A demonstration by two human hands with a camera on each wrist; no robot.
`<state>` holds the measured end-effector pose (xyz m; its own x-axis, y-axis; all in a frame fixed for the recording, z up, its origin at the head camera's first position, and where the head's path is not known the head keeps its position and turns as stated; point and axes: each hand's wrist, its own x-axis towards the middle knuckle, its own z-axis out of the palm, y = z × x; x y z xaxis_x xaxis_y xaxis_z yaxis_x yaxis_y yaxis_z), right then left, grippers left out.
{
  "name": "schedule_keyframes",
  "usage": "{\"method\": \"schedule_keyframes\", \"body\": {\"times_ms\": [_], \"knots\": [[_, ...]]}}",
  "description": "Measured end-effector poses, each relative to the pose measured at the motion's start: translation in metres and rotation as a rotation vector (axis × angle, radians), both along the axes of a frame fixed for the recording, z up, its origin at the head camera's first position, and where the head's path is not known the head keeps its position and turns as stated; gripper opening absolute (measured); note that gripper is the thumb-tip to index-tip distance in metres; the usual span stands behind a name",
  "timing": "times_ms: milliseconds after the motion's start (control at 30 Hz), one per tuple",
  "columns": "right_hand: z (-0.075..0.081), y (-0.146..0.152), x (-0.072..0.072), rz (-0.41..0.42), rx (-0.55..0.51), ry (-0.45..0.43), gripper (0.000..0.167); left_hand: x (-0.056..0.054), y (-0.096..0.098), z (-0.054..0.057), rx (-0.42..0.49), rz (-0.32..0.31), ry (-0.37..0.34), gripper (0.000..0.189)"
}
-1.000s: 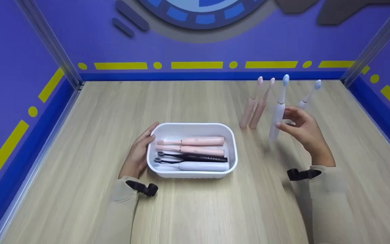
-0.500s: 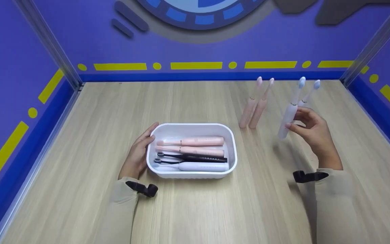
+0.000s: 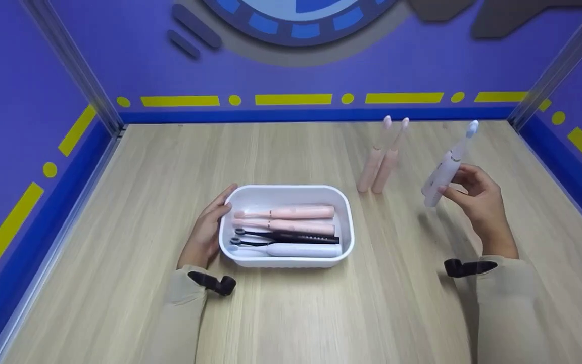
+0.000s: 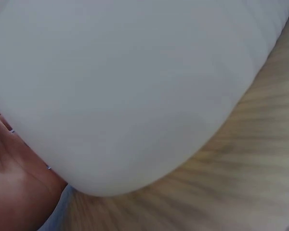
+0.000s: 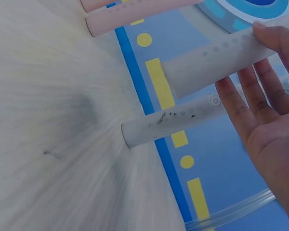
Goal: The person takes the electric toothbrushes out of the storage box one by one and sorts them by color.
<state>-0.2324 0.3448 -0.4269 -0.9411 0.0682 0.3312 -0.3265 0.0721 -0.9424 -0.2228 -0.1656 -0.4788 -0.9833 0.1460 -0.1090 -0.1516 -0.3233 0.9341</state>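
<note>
My right hand (image 3: 480, 202) pinches a white electric toothbrush (image 5: 212, 57) by its handle, thumb on one side and fingers on the other. It leans slightly, its bottom end off the table. A second white electric toothbrush (image 5: 173, 122), with dark marks on its handle, stands close behind it; in the head view the two overlap. My left hand (image 3: 205, 227) holds the left end of a white plastic bin (image 3: 286, 261), thumb at the rim. In the bin lie pink toothbrushes (image 3: 302, 212), black toothbrushes (image 3: 301, 236) and a white toothbrush (image 3: 303, 249), heads to the left.
Two pink electric toothbrushes (image 3: 371, 169) stand upright side by side between the bin and my right hand. The wooden table (image 3: 291, 313) is bounded by a purple back panel (image 3: 291, 76) and side panels.
My right hand has carried the white toothbrush rightward, until it overlaps the other standing white one. The left hand and the bin stay where they were.
</note>
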Motion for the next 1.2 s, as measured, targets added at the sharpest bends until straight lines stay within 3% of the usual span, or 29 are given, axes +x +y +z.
{"method": "schedule_keyframes", "body": {"times_ms": [333, 567, 767, 967, 1200], "knots": [[-0.005, 0.005, -0.001, -0.076, -0.107, 0.02, 0.044, 0.001, 0.001, 0.0, 0.017, 0.007, -0.004, 0.05], [-0.013, 0.009, -0.002, -0.134, -0.134, -0.017, 0.045, 0.0, 0.001, 0.001, 0.051, 0.001, -0.011, 0.05], [-0.019, 0.012, -0.006, -0.186, -0.227, -0.052, 0.044, -0.001, 0.001, 0.001, 0.033, 0.008, -0.027, 0.05], [-0.024, 0.015, -0.01, -0.266, -0.147, -0.079, 0.044, 0.0, 0.001, 0.0, 0.001, 0.003, -0.01, 0.05], [-0.026, 0.017, -0.014, -0.264, -0.119, -0.104, 0.043, 0.0, 0.0, 0.0, 0.014, 0.001, -0.003, 0.05]]}}
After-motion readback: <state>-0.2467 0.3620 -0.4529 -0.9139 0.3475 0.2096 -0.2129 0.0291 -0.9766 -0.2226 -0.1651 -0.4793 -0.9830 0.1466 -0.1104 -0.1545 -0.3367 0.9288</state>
